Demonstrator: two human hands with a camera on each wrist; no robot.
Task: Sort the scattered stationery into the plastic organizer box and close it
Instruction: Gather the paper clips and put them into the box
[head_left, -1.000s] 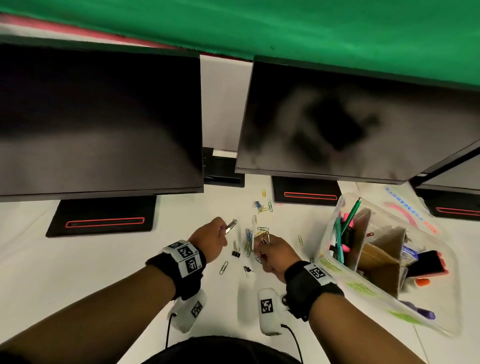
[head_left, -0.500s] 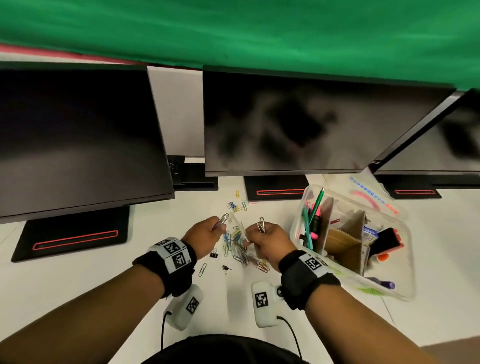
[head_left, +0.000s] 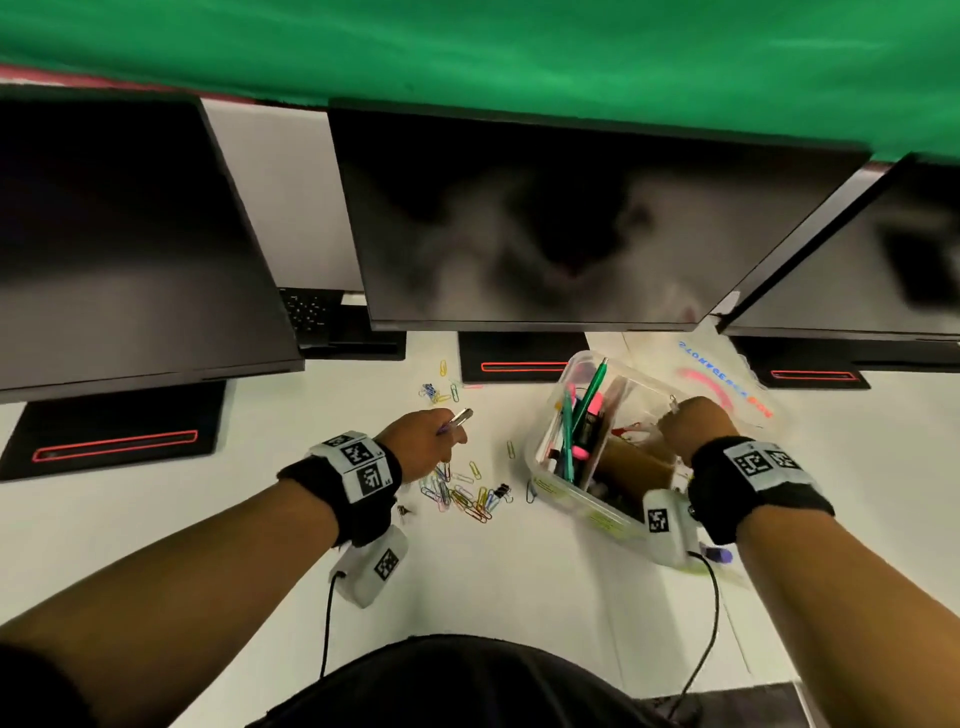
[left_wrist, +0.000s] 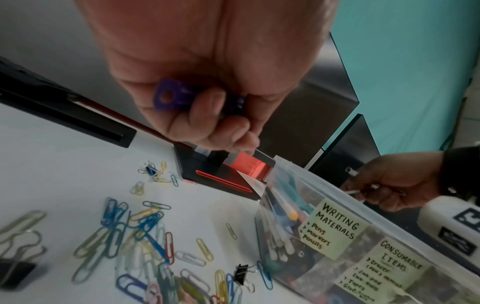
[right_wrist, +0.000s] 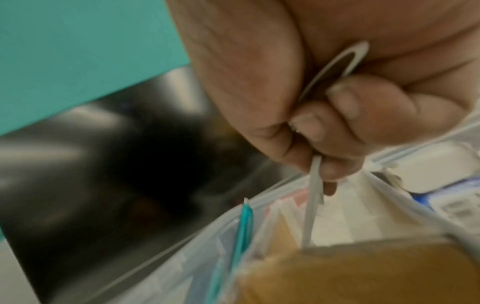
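The clear plastic organizer box (head_left: 540, 475) stands open on the white desk, right of centre, with pens, markers and cardboard dividers inside. My right hand (head_left: 675, 423) hovers over its middle compartment and pinches silver paper clips (right_wrist: 337, 65) between thumb and curled fingers. My left hand (head_left: 441, 431) is above the desk, left of the box, gripping a small purple and silver object (left_wrist: 166, 98). A pile of coloured paper clips (head_left: 462, 493) lies just below that hand, with a black binder clip (head_left: 501, 490) at its right edge. A smaller clip cluster (head_left: 436, 392) lies farther back.
Three dark monitors (head_left: 545, 223) on black stands line the back of the desk. The box's clear lid (head_left: 727, 374) lies behind the box. Labels on the box wall (left_wrist: 335, 226) read writing materials and consumable items. Another binder clip (left_wrist: 13, 267) lies near the pile's left.
My right hand has lifted off the clip pile and swung right over the box with clips in its fingers. The left hand stayed near the pile with its object.
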